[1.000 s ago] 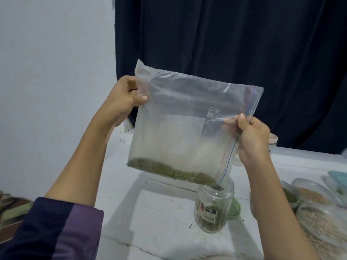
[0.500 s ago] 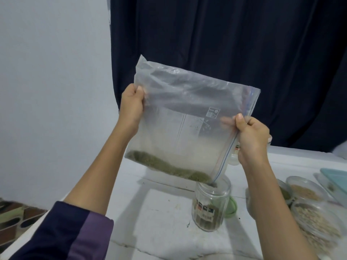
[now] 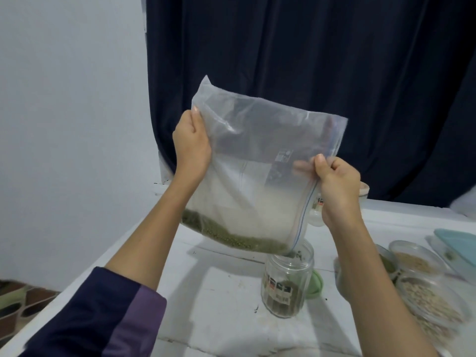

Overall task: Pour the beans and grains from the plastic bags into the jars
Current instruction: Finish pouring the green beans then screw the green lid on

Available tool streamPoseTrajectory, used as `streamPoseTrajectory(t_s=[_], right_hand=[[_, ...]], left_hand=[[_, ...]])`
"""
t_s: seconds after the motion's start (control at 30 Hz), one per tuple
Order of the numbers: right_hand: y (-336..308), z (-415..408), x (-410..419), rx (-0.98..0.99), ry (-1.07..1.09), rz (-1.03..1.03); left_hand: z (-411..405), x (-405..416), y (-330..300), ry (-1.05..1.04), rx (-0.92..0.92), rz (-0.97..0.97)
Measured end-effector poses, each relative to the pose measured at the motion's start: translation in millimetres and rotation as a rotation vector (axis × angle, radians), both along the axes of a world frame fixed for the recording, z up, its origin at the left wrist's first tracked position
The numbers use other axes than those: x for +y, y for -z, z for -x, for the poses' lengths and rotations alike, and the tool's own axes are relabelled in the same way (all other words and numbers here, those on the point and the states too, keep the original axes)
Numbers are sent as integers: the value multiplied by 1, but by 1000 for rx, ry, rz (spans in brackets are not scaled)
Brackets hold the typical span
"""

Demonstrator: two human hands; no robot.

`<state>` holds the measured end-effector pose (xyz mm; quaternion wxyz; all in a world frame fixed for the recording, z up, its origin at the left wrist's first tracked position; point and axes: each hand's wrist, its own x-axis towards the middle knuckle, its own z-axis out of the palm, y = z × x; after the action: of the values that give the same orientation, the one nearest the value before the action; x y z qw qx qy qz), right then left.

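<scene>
bag [image 3: 257, 176]: clear, tilted, green beans [image 3: 231, 237] low (corner over jar [image 3: 287, 282]) | both hands' fingers pinching its edges

Bare white table [image 3: 219, 305] lies open in the lower middle of the frame, left of the glass jar [image 3: 287, 284]. At the lower right, 3 open containers of grain [image 3: 427, 295] crowd the table, with a green lid [image 3: 316, 284] just behind the jar. The plastic bag [image 3: 257, 176], held up by both hands, fills the centre above the jar's mouth.

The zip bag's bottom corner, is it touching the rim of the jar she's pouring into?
Cannot tell. In the head view the plastic bag's lower corner overlaps the glass jar's mouth, but neither contact nor gap shows plainly.
</scene>
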<state>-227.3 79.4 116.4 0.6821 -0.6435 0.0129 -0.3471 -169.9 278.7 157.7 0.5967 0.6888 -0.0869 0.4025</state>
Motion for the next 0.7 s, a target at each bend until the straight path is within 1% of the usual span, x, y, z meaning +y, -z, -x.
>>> streamPoseTrajectory(t_s=[0.03,0.13,0.23,0.33,0.43,0.5,0.63,0.7], right_hand=[[0,0,2,0,-15,2],[-1,-1,1,-25,32,-29],[-3,0,2,2,-42,30],[-5,-2,1,-32,-6,16],[-5,-3,2,2,-22,59],[-4,-5,0,-11,25,33],[-4,-6,1,19,-15,54],[-4,-5,0,-13,10,20]], left_hand=[[0,-1,0,-6,-3,6],[-1,-3,0,-34,-3,19],[-1,-3,0,-60,0,21],[-3,-2,-1,-70,6,37],[-4,0,0,-82,16,35],[-3,-1,1,-82,17,33],[-4,-2,2,-91,16,34],[-6,-2,1,-85,16,40]])
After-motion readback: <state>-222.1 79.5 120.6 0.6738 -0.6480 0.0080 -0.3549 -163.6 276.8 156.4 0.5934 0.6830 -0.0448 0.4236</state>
